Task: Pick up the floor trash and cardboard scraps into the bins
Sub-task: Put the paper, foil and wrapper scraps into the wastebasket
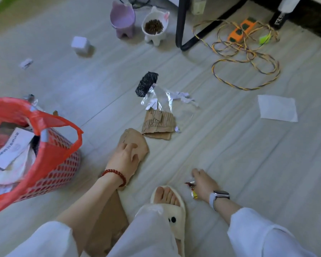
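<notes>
The bin (50, 156) stood left of the torn cardboard (158, 125). Beyond the cardboard lay foil (156, 98); a paper sheet (277, 108) lay to its right, two pet bowls (137, 23) far behind.

**Not mine to clear**

Ahead of me stand a purple pet bowl (122, 19) and a white one (154, 26) holding kibble. Right of them, an orange power strip (242, 30) lies amid its coiled yellow cable (246, 71), beside a black chair leg (180, 23).
</notes>
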The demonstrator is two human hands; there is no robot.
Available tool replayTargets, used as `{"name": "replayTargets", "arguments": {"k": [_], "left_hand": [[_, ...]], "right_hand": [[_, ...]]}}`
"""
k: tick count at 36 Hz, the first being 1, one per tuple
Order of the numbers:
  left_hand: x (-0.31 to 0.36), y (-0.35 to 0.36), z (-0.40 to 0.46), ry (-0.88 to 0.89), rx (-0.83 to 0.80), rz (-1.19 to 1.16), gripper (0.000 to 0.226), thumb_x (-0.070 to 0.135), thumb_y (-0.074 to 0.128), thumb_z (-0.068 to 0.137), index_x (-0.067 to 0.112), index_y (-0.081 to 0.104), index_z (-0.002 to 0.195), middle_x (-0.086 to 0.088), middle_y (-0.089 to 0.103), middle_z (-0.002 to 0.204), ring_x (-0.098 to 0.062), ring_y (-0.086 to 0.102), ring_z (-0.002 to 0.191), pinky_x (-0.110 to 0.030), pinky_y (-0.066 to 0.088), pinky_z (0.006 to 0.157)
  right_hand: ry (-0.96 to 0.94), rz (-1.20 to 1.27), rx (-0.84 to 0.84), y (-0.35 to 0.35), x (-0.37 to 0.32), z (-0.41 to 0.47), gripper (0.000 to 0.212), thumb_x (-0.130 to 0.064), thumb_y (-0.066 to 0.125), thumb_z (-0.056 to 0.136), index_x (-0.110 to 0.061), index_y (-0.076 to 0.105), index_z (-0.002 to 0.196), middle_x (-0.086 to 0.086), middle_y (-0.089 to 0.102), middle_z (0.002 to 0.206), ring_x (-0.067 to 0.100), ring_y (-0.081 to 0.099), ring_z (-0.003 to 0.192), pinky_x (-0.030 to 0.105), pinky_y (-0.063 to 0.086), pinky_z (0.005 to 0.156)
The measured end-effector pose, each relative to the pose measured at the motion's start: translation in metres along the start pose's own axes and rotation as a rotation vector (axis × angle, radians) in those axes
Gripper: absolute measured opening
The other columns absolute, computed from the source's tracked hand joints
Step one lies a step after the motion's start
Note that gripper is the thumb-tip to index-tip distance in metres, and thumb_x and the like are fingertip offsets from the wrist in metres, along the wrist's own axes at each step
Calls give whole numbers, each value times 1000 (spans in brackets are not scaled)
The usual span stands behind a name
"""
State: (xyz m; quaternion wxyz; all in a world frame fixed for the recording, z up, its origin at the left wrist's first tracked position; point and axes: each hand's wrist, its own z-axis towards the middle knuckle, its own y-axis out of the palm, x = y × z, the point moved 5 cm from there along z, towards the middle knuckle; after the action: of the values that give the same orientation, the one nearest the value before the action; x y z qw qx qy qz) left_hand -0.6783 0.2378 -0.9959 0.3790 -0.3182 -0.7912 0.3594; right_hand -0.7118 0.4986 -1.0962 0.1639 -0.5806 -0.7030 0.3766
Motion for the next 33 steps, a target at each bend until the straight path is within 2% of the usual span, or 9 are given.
{"name": "replayTargets", "arguments": {"k": [6, 10, 12, 14, 20, 24, 27, 29, 33], "left_hand": [[12, -7, 30, 63, -2, -21, 36, 19, 42, 93, 16, 46, 129, -6, 44, 135, -26, 47, 119, -34, 41, 96], [26, -19, 65, 147, 66, -28, 35, 11, 46, 89, 9, 52, 123, -9, 48, 129, -29, 45, 119, -34, 36, 98], [28, -20, 87, 184, 100, -41, 36, 13, 45, 84, 7, 57, 117, -13, 54, 120, -33, 47, 115, -40, 37, 99], [30, -17, 110, 186, 73, -19, 42, 16, 43, 83, 13, 53, 124, -12, 54, 123, -34, 45, 118, -44, 36, 100], [39, 17, 177, 260, -150, 167, 66, 31, 42, 90, 38, 6, 145, 4, -2, 157, -23, 3, 143, -44, 25, 108], [42, 44, 201, 313, -206, 194, 71, 53, 43, 87, 42, 3, 144, 6, -11, 156, -24, -1, 143, -46, 20, 109], [45, 54, 200, 366, -163, 241, 63, 62, 32, 81, 42, 22, 140, 7, 0, 156, -23, 11, 140, -44, 23, 105], [45, 55, 191, 440, -131, 260, 62, 62, 26, 73, 41, 41, 129, 4, 24, 151, -27, 30, 131, -48, 32, 97], [39, 57, 174, 636, -15, 247, 37, 53, 41, 74, 36, 64, 99, 3, 60, 120, -26, 55, 106, -51, 48, 81]], "right_hand": [[138, 160, 185, -62, 13, 25, 27, -29, 48, 91, -15, 52, 113, 15, 62, 113, 32, 56, 108, 35, 45, 79], [81, 151, 369, -128, -9, 58, 21, -29, 42, 95, -15, 56, 100, 11, 63, 104, 32, 49, 110, 37, 41, 85], [32, 85, 391, -156, -23, 84, 17, -29, 42, 94, -18, 53, 86, 7, 62, 104, 30, 46, 111, 38, 37, 88], [-1, 38, 368, -173, -32, 114, 13, -23, 45, 92, -15, 55, 92, 7, 58, 112, 30, 43, 115, 38, 36, 90], [-46, -50, 343, -193, -43, 194, 25, -22, 51, 89, -5, 57, 107, 10, 39, 140, 28, 27, 135, 43, 37, 100], [-103, -24, 413, -207, -55, 228, 32, -24, 52, 87, -17, 58, 119, 4, 31, 149, 25, 20, 139, 42, 31, 106], [-78, -54, 304, -205, -61, 248, 51, -36, 52, 89, -35, 36, 137, 1, 6, 157, 30, 4, 143, 52, 20, 110], [-30, -31, 209, -200, -63, 256, 74, -56, 53, 82, -45, 13, 143, 1, -8, 158, 36, -4, 143, 61, 13, 110], [102, 61, 151, -183, -73, 262, 101, -79, 52, 64, -52, -9, 139, 0, -18, 156, 37, -16, 142, 74, 1, 101]]}}
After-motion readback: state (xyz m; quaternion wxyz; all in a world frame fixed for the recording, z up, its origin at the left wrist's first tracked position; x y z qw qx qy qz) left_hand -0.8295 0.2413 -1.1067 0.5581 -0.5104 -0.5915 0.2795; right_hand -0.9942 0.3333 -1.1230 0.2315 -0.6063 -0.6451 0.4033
